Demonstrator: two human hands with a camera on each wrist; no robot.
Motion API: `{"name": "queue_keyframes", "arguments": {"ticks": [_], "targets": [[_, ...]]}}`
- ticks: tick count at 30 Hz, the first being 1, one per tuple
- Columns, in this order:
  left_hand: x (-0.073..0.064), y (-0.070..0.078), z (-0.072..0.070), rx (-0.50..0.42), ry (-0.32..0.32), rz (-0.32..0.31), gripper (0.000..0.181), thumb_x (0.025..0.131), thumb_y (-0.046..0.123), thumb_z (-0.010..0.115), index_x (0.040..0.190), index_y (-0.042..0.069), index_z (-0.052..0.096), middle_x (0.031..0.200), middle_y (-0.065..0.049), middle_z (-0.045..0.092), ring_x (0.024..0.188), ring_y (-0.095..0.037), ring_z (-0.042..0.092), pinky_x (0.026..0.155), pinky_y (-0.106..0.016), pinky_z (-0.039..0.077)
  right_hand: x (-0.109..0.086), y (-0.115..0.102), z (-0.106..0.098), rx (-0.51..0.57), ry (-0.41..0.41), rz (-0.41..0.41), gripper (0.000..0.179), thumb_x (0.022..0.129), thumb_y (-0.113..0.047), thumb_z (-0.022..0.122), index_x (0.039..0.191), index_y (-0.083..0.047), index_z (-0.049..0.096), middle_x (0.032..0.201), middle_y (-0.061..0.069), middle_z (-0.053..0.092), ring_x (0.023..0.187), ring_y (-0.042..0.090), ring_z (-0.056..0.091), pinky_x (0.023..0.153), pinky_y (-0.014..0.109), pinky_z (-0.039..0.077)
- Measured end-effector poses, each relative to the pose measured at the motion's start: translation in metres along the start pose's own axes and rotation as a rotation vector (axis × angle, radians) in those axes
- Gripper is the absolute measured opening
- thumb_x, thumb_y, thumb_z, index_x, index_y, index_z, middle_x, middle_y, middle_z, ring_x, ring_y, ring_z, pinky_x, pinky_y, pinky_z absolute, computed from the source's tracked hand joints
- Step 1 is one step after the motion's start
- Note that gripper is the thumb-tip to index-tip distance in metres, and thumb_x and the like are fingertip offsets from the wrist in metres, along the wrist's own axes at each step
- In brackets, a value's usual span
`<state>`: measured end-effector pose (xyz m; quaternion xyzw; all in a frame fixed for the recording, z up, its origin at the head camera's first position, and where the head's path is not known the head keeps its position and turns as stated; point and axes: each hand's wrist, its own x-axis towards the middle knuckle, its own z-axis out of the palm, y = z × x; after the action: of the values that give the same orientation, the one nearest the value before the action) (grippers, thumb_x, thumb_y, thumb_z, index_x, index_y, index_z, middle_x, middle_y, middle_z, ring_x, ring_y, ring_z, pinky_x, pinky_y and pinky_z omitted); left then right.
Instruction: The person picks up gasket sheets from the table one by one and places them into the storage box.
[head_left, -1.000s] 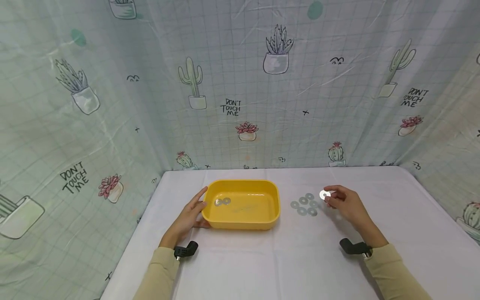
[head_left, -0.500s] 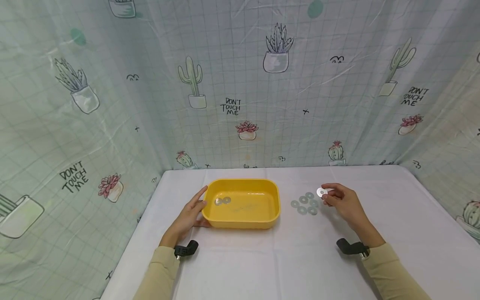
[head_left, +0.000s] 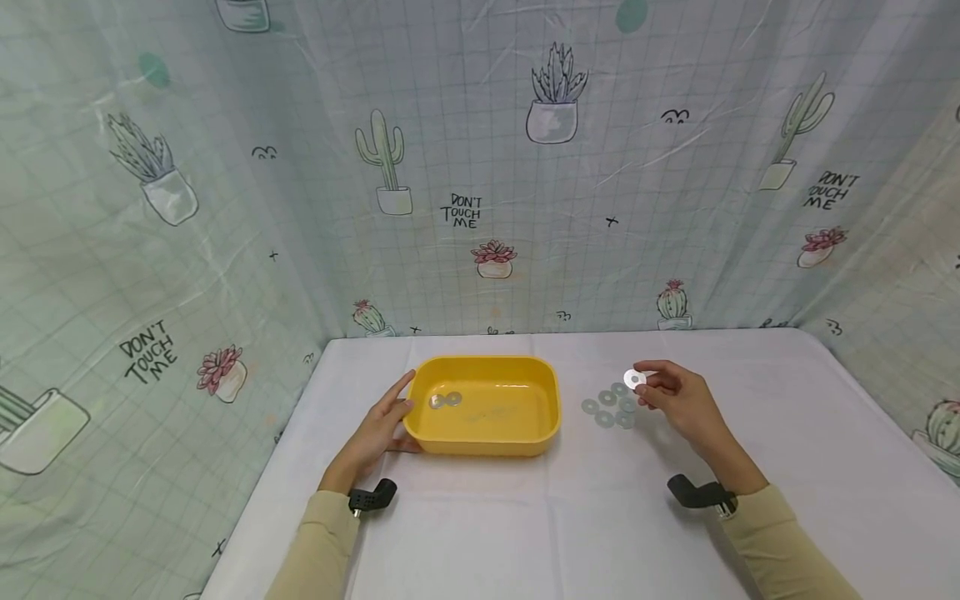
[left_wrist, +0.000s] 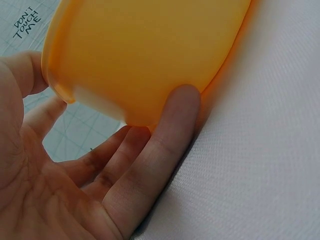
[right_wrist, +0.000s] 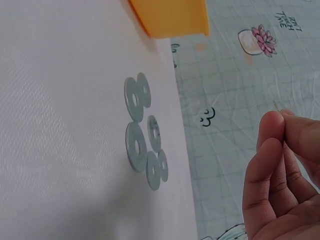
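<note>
My left hand (head_left: 375, 433) holds the left end of a shallow yellow plastic tray (head_left: 480, 447). In the left wrist view its fingers spread around the tray wall (left_wrist: 145, 65), touching the rim and the lower side. Two flat metal washers (head_left: 454, 400) lie inside the tray near its left wall. Between thumb and fingertips, my right hand (head_left: 686, 404) pinches another washer (head_left: 628, 377), raised above the table to the right of the tray. From the right wrist that washer shows only as a thin edge. Several more washers (head_left: 604, 419) lie grouped on the table below it.
A white cloth (head_left: 480, 533) covers the table. Behind and to the sides hang pale curtains (head_left: 450, 142) printed with cacti. Dark wrist-worn cameras (head_left: 697, 492) sit on both wrists. The loose washers (right_wrist: 136, 147) lie between the tray and my right hand.
My right hand has moved a little left and away from me, carrying the pinched washer closer to the tray. The left hand and tray have stayed in place.
</note>
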<state>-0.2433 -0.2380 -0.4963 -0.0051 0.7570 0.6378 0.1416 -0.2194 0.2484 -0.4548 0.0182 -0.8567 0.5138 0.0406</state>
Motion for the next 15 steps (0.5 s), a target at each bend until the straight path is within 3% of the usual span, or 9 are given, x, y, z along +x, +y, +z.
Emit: {"name": "queue_keyframes", "arguments": {"ticks": [5,15], "targets": [[0.0,0.0,-0.001,-0.005,-0.003,0.003,0.05,0.11,0.031,0.043,0.152,0.058,0.033,0.144,-0.016,0.048,0.101,-0.027,0.069,0.078,-0.048,0.066,0.003,-0.007,0.003,0.037,-0.02,-0.032,0.044,0.098,-0.013,0.068,0.14,-0.002,0.057,0.104,0.016,0.067,0.082,0.017,0.07,0.074,0.024,0.062],[-0.001,-0.001,-0.001,-0.018,-0.012,0.006,0.051,0.11,0.031,0.044,0.152,0.057,0.033,0.145,-0.017,0.047,0.102,-0.027,0.068,0.078,-0.049,0.066,0.012,-0.029,0.022,0.066,-0.05,-0.007,0.042,0.098,-0.014,0.069,0.138,-0.006,0.06,0.104,0.016,0.066,0.085,0.022,0.069,0.075,0.023,0.061]]}}
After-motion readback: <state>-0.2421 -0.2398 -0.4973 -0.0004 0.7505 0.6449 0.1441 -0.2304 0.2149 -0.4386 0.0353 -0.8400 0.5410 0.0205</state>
